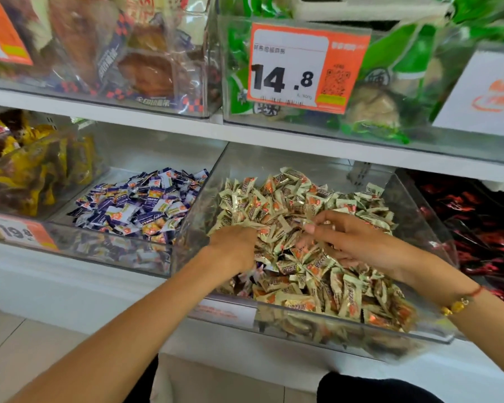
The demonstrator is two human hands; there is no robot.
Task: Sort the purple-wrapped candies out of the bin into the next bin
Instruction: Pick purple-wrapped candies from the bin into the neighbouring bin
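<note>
A clear bin (437,330) at centre right is full of beige-and-orange wrapped candies (297,205). My left hand (233,248) reaches into its left side, fingers curled down into the pile. A few purple-wrapped candies (258,270) show just under those fingers, and the hand seems to grip them. My right hand (346,237) lies on the middle of the pile with fingers loosely spread among the beige candies. The neighbouring clear bin (70,237) on the left holds a heap of purple-wrapped candies (140,205).
A clear wall (198,216) separates the two bins. Further left stands a bin of yellow packets (32,170); at far right, dark red packets (477,228). An upper shelf (157,123) with snack bins and a 14.8 price tag (303,68) overhangs the candy bins.
</note>
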